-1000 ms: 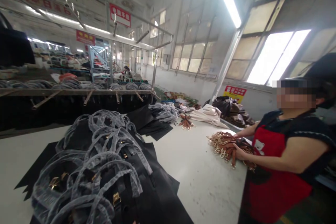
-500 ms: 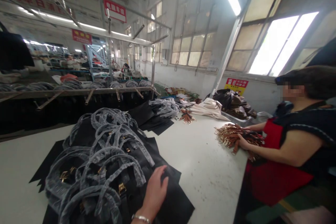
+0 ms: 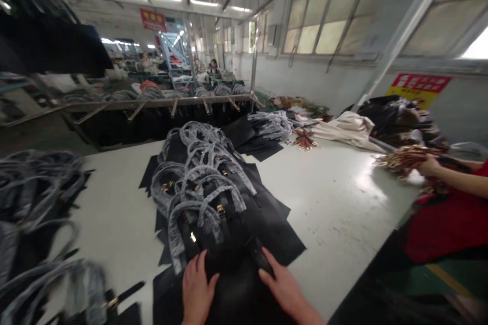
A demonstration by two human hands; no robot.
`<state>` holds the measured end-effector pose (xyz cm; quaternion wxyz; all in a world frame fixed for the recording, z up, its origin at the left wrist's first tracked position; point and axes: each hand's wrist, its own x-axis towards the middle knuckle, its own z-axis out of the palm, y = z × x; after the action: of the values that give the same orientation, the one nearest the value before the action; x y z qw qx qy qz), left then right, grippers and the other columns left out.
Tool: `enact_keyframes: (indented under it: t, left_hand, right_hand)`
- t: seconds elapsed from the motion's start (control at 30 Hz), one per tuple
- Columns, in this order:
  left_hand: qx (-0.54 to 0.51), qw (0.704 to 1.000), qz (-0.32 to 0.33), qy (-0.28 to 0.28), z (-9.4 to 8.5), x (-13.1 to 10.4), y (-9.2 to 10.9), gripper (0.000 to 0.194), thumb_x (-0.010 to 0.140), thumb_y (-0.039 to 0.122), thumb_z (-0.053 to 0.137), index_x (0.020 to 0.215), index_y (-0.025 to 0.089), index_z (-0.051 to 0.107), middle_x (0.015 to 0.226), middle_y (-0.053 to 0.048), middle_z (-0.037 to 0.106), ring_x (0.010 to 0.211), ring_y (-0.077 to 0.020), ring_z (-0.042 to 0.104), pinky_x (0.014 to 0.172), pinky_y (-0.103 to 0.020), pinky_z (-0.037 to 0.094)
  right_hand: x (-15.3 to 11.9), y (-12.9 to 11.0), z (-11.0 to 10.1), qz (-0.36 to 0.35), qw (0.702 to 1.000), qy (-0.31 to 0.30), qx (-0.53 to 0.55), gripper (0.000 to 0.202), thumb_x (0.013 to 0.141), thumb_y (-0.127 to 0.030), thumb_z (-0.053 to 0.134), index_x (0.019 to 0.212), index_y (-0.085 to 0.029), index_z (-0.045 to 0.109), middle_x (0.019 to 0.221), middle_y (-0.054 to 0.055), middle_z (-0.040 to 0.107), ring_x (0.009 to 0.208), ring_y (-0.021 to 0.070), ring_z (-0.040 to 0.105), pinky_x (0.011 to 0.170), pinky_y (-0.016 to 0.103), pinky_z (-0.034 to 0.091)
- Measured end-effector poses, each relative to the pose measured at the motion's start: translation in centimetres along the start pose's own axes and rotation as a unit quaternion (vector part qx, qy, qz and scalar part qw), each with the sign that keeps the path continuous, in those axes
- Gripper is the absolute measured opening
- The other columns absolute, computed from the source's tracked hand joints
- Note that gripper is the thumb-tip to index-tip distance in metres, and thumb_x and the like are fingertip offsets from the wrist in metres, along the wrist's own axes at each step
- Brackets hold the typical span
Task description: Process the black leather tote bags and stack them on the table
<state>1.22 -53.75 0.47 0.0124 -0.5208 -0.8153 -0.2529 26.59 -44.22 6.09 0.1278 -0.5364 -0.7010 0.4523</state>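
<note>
My left hand [image 3: 197, 287] lies on a black leather-like panel [image 3: 232, 289] at the near end of a pile, thumb held apart from the fingers. On the right side of that panel, my right hand [image 3: 284, 284] has thumb and fingers around a dark, elongated piece [image 3: 263, 258]; its exact kind is unclear against the black. Just beyond both hands, black bag pieces overlap in a row, with plastic-wrapped looped handles [image 3: 211, 188] and gold buckles [image 3: 221, 209] on top.
More wrapped handles [image 3: 38, 177] on black pieces lie at the left. Farther back are black panels [image 3: 259, 139], brown straps [image 3: 305, 139] and cream cloth [image 3: 345, 129]. At the right, a co-worker's hands [image 3: 429, 166] hold brown straps with metal clips. A metal rack [image 3: 160, 104] stands behind the pale table [image 3: 331, 203].
The view has turned left and down. My left hand has moved from above the pile's right side to the near panel. My right hand has come into view, gripping a dark piece.
</note>
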Motion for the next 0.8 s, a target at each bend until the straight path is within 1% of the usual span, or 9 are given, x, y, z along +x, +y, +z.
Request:
enact_keyframes:
  t: [0.07,0.1,0.2,0.23,0.3,0.43,0.57,0.7,0.8]
  left_hand:
    - [0.018,1.0,-0.004,-0.006,-0.3,-0.1,0.4,0.052,0.085,0.03,0.048,0.132,0.01,0.041,0.126,-0.015,0.053,0.118,-0.0288,0.048,0.101,-0.044,0.039]
    - [0.029,1.0,-0.012,-0.001,-0.3,-0.2,0.5,0.054,0.085,0.031,0.05,0.133,0.009,0.038,0.129,-0.017,0.05,0.121,-0.0295,0.046,0.103,-0.045,0.037]
    - [0.057,0.996,-0.063,0.037,-0.3,-1.1,0.4,0.065,0.082,0.039,0.055,0.135,0.008,0.034,0.137,-0.022,0.042,0.129,-0.0341,0.037,0.107,-0.053,0.029]
    - [0.058,0.994,-0.082,0.048,-0.4,-1.4,0.2,0.068,0.081,0.041,0.057,0.135,0.008,0.034,0.138,-0.022,0.039,0.131,-0.0352,0.034,0.107,-0.054,0.028]
    - [0.046,0.992,-0.104,0.056,-0.7,-2.1,-0.1,0.07,0.079,0.042,0.06,0.135,0.008,0.033,0.138,-0.022,0.039,0.13,-0.0351,0.035,0.106,-0.052,0.031]
    - [0.04,0.995,-0.09,0.019,-1.2,-2.8,-0.9,0.06,0.081,0.036,0.06,0.132,0.012,0.039,0.134,-0.018,0.044,0.126,-0.032,0.04,0.105,-0.048,0.033]
    - [0.054,0.994,-0.091,-0.008,-1.6,-2.6,-1.1,0.059,0.078,0.032,0.065,0.129,0.011,0.043,0.134,-0.018,0.044,0.125,-0.0317,0.04,0.106,-0.047,0.031]
    - [0.026,0.991,-0.128,0.002,-2.1,-2.5,-0.6,0.071,0.073,0.03,0.071,0.134,0.014,0.036,0.138,-0.017,0.039,0.126,-0.0344,0.038,0.103,-0.05,0.034]
    - [-0.043,0.983,-0.177,0.027,-2.1,-2.8,-0.4,0.075,0.071,0.023,0.072,0.135,0.016,0.033,0.136,-0.016,0.037,0.126,-0.0344,0.038,0.103,-0.051,0.036]
  right_hand:
    - [0.2,-0.4,-0.8,0.013,0.999,0.035,0.004,0.062,0.091,-0.043,0.045,0.147,-0.02,0.032,0.128,0.012,0.059,0.118,0.0317,0.053,0.099,0.041,0.039]
    - [0.3,-0.5,-1.5,0.024,0.999,0.047,0.007,0.063,0.092,-0.045,0.041,0.149,-0.021,0.028,0.125,0.012,0.061,0.115,0.0312,0.056,0.095,0.041,0.041]
    - [0.1,-0.2,-3.4,0.055,0.997,0.041,0.019,0.063,0.093,-0.05,0.04,0.149,-0.022,0.027,0.084,0.006,0.07,0.073,0.026,0.068,0.068,0.036,0.051]
    - [-0.2,0.1,-3.8,0.062,0.997,0.03,0.024,0.063,0.092,-0.049,0.041,0.147,-0.022,0.03,0.071,0.002,0.066,0.059,0.0228,0.065,0.058,0.033,0.05]
    - [-0.9,0.5,-4.1,0.072,0.997,0.007,0.034,0.06,0.091,-0.047,0.044,0.145,-0.023,0.035,0.059,-0.003,0.059,0.044,0.0174,0.058,0.046,0.027,0.046]
    - [-1.2,0.5,-2.8,0.079,0.995,-0.037,0.053,0.056,0.09,-0.042,0.048,0.143,-0.023,0.039,0.058,-0.005,0.056,0.04,0.0129,0.054,0.039,0.022,0.043]
    - [1.0,-1.4,-1.4,0.072,0.994,-0.062,0.062,0.057,0.089,-0.042,0.049,0.142,-0.024,0.04,0.059,-0.005,0.057,0.039,0.0125,0.054,0.036,0.021,0.041]
    - [2.8,-3.5,-1.1,0.055,0.996,-0.049,0.048,0.058,0.089,-0.043,0.051,0.143,-0.024,0.04,0.061,-0.005,0.059,0.041,0.0125,0.056,0.043,0.023,0.045]
    - [1.9,-4.0,-1.0,0.046,0.996,-0.058,0.039,0.06,0.089,-0.045,0.052,0.144,-0.024,0.038,0.058,-0.005,0.059,0.043,0.0136,0.056,0.046,0.024,0.047]
